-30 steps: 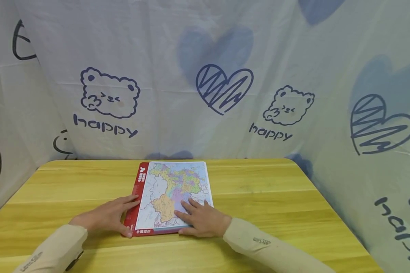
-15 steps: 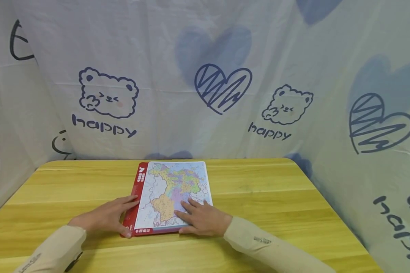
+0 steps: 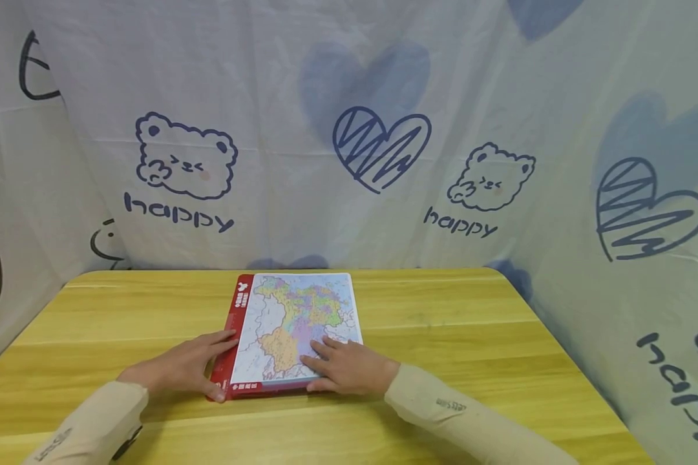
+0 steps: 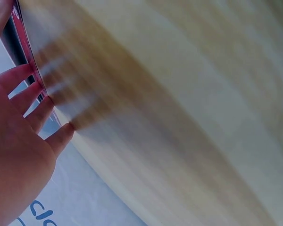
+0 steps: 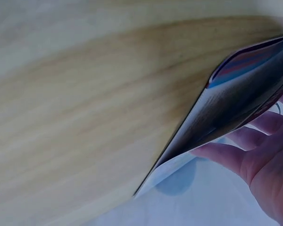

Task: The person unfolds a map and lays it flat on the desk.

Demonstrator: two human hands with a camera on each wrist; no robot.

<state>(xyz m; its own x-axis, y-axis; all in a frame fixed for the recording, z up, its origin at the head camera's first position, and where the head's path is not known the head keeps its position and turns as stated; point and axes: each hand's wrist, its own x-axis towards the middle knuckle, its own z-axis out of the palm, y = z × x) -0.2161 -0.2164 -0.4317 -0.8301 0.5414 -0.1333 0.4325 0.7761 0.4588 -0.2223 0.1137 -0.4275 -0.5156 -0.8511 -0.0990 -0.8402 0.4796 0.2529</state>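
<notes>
A map [image 3: 276, 316] with a red left border lies on the table, printed with colored regions. At its left edge my left hand [image 3: 177, 363] rests with fingers spread, the fingertips on the red border and the thumb at the near left corner. My right hand [image 3: 355, 369] lies on the map's lower right part, fingers extended over the printed side. In the right wrist view, the map's sheet [image 5: 217, 108] bows up at the edge, showing a dark gap between layers. The left wrist view has the fingertips [image 4: 61, 134] of my left hand touching the table beside the red edge.
The yellow wood-grain table [image 3: 454, 336] extends to both sides of the map. Behind and beside it hang white cloth sheets [image 3: 291, 194] printed with hearts, bears and lettering.
My right hand has slid slightly to the right over the map. The left hand stays in place at the red border, and the map lies where it was.
</notes>
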